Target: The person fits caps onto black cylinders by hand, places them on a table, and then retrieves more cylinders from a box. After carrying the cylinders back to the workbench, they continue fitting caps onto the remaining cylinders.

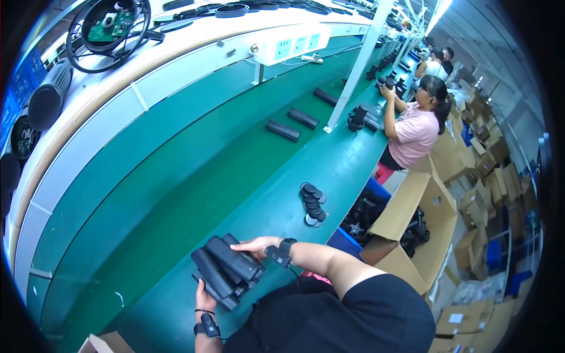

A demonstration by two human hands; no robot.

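Black cylindrical tubes bundled between two part-curled hands: right hand clasping the far side, left hand supporting the near side! Uneven pressure could let an outer tube slip, perhaps rolling toward black discs beyond the right hand.

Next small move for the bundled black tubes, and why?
Probably nudge the black, cylindrical, plastic-looking tubes into line between the bare left hand and bare right hand: their ends look staggered, they lie at slightly differing angles, and both hands touch the bundle.
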